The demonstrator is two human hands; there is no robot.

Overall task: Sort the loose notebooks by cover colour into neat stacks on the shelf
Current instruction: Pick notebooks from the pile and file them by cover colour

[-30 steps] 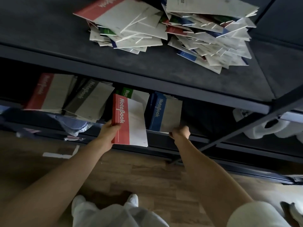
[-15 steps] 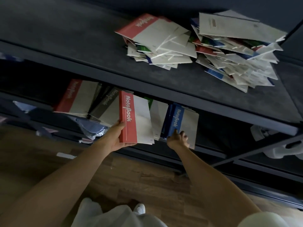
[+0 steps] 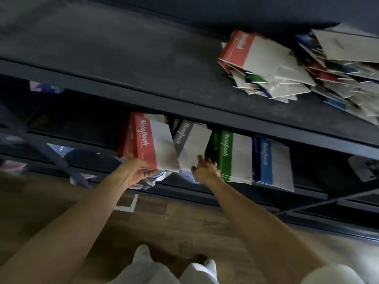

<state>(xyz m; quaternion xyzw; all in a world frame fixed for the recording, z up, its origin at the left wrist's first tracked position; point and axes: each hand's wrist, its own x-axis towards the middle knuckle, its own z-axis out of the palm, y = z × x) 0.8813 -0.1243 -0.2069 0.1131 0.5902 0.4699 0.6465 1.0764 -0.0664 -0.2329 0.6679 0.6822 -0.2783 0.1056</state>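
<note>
On the lower shelf (image 3: 311, 192), left grip (image 3: 133, 173) grasps a red notebook (image 3: 155, 144); right grip (image 3: 206, 170), released, touches grey stack (image 3: 192, 146).

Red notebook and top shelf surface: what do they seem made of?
The red notebook in the left hand: thin matte card or paper, judging by flat sharp edges and printed colour band. The top shelf: dark, dull, faintly mottled surface, possibly fabric or felt-covered board; blur leaves it open.

— What's the wearer got on?
— On my screen: white trousers (image 3: 162, 272), white shoes (image 3: 142, 250) just beyond the trousers, white short sleeve (image 3: 332, 273) right of them. Nothing covers left hand (image 3: 134, 174) or right hand (image 3: 206, 171).
</note>
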